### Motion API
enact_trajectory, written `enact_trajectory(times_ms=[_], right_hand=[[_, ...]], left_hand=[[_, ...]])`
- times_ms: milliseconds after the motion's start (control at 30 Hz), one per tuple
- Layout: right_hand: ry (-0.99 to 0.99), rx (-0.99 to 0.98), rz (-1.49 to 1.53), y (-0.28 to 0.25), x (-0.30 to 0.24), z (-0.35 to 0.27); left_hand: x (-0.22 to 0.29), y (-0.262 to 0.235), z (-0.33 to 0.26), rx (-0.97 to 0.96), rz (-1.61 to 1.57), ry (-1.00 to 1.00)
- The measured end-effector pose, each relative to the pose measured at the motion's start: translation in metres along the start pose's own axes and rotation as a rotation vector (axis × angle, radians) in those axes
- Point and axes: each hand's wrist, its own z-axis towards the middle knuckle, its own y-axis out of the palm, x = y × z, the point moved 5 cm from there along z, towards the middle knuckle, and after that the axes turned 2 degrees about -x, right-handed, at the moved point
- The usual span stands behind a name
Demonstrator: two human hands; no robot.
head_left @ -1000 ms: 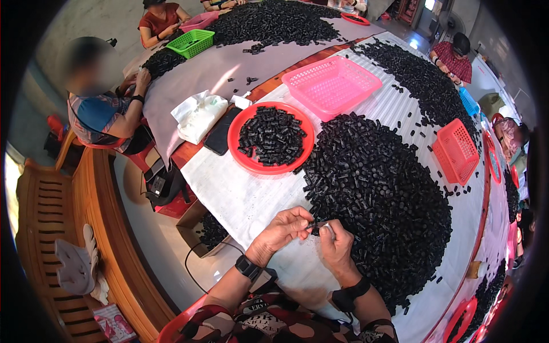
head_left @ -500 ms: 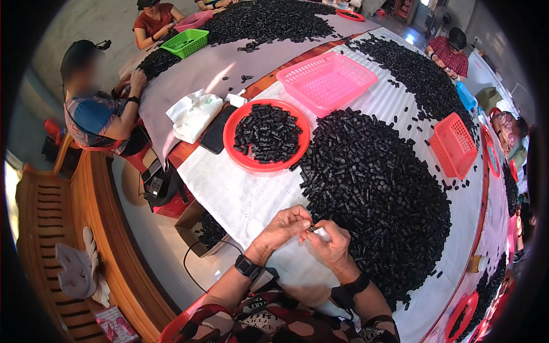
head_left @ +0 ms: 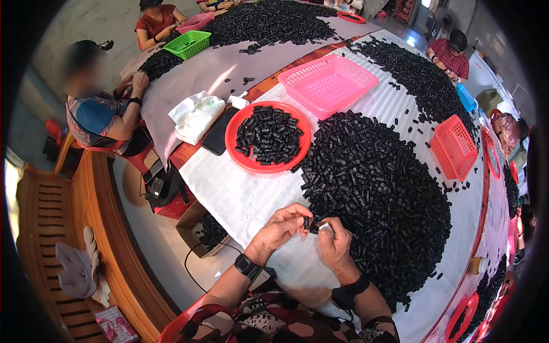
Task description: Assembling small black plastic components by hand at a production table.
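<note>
Over the near edge of the white-covered table, both hands work close together. Between thumb and fingers, my left hand (head_left: pixel 280 227) pinches a small black plastic part (head_left: pixel 306 222). My right hand (head_left: pixel 337 244) is closed just beside it, a small white thing (head_left: pixel 325 227) showing at its fingertips; whether this is held or worn on a finger I cannot tell. Something dark sticks out there toward the left hand. A large heap of similar black parts (head_left: pixel 377 200) spreads directly right of and beyond my hands. More of them lie in a round red tray (head_left: pixel 233 155) beyond my left hand.
A pink basket (head_left: pixel 337 80) stands behind the heap, a coral basket (head_left: pixel 452 150) to its right. Left of the tray are a dark phone (head_left: pixel 216 137) and a white tissue pack (head_left: pixel 194 117). A wooden bench (head_left: pixel 97 217) runs along the left. Other people sit around the tables.
My hands have drawn slightly apart. The black part now shows upright in my left fingers, while the white thing has stayed with my right hand.
</note>
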Motion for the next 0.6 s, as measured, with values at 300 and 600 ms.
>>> enact_trajectory(times_ms=[300, 600], right_hand=[[0.019, -0.074, -0.070, 0.004, -0.008, 0.003], [-0.022, -0.077, -0.038, 0.006, -0.012, 0.005]], left_hand=[[-0.002, -0.002, -0.001, -0.008, -0.019, -0.012], [-0.001, 0.001, -0.002, -0.051, -0.089, -0.014]])
